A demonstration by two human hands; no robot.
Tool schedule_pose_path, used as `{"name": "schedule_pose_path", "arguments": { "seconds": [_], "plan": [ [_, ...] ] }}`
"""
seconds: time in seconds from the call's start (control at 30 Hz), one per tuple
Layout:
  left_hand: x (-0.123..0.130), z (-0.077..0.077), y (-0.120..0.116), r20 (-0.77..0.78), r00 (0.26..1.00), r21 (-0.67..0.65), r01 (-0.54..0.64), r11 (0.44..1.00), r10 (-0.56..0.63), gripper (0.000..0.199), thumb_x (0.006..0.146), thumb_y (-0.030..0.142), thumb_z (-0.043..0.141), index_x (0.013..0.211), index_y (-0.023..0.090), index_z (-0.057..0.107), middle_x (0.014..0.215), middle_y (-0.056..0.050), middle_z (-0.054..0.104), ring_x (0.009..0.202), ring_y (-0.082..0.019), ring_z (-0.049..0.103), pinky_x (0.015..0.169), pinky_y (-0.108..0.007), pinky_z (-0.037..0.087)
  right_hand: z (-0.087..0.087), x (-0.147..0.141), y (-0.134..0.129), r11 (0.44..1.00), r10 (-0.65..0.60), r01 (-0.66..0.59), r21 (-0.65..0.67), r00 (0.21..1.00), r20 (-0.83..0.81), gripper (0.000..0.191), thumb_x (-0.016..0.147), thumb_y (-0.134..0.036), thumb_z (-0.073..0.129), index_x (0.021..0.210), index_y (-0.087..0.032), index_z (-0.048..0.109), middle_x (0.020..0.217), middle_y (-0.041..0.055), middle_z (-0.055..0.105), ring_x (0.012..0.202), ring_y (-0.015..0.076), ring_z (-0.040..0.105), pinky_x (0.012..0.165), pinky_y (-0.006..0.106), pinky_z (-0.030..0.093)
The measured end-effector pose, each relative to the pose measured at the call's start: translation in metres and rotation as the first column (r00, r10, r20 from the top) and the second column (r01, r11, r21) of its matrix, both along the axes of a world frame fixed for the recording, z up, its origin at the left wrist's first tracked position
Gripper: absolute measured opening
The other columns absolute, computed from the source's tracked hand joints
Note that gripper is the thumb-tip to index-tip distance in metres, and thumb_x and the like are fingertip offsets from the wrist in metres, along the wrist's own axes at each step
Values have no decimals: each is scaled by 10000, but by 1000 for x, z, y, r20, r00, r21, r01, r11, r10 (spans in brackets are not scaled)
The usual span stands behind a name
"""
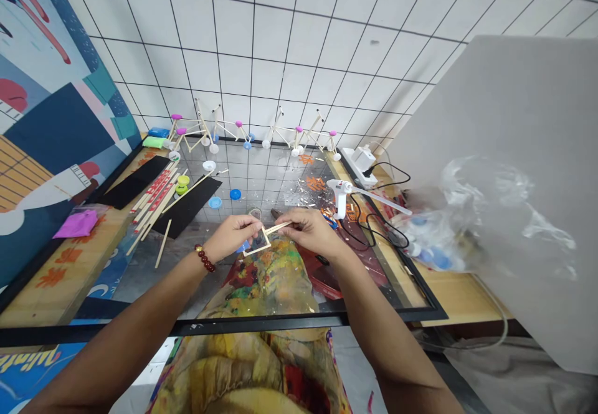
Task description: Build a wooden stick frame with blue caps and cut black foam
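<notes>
Above the glass table top, my left hand (pixel 236 232) pinches one corner of a small angular frame of pale wooden sticks (pixel 258 251). My right hand (pixel 311 230) is closed on thin wooden sticks (pixel 276 227) that meet this frame; whether they are fixed to it I cannot tell. Right of my hands stands a white glue gun (pixel 342 199) with a glue stick out of its back. Blue bottle caps (pixel 235 194) lie just beyond my left hand. Along the back edge stand several stick models (pixel 200 131) with cap wheels and magenta tops.
At left are loose wooden sticks (pixel 152 208), black sheets (pixel 196 205), yellow-green tubs (pixel 182 183) and a magenta packet (pixel 77 222). A power strip (pixel 359 165) with trailing cables and a plastic bag of caps (pixel 434 246) are at right. A tiled wall closes off the back.
</notes>
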State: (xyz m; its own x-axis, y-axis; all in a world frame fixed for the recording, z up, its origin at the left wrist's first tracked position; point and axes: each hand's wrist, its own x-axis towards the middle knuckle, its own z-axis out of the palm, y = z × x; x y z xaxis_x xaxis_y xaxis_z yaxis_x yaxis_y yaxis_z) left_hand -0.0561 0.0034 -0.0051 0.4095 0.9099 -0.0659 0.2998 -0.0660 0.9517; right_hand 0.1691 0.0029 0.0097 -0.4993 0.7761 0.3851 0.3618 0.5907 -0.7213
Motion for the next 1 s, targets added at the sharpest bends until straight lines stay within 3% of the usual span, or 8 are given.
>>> {"name": "schedule_pose_path", "arguments": {
  "seconds": [0.1,0.43,1.0],
  "plan": [
    [1,0,-1,-11,1000,1,3,1000,-3,299,828,397,539,661,156,598,579,-1,572,526,-108,518,546,-227,407,3,0,0,996,-1,-3,94,999,43,110,856,-190,625,898,-188,726,825,52,706,751,156,637,702,269,465],
    [1,3,0,14,999,9,44,999,-44,352,821,449,573,648,146,622,593,-17,604,534,-107,534,528,-217,413,-1,-4,-1,989,60,-74,129,993,104,137,893,-257,610,940,-189,718,826,57,685,742,149,614,672,255,456],
    [3,-6,-1,244,969,-130,11,991,22,326,777,451,659,699,140,603,646,-11,591,548,-99,531,528,-227,458,-5,-9,-2,983,50,-65,169,994,92,125,916,-221,538,964,-187,648,875,66,621,779,166,580,698,280,455]
  ]
}}
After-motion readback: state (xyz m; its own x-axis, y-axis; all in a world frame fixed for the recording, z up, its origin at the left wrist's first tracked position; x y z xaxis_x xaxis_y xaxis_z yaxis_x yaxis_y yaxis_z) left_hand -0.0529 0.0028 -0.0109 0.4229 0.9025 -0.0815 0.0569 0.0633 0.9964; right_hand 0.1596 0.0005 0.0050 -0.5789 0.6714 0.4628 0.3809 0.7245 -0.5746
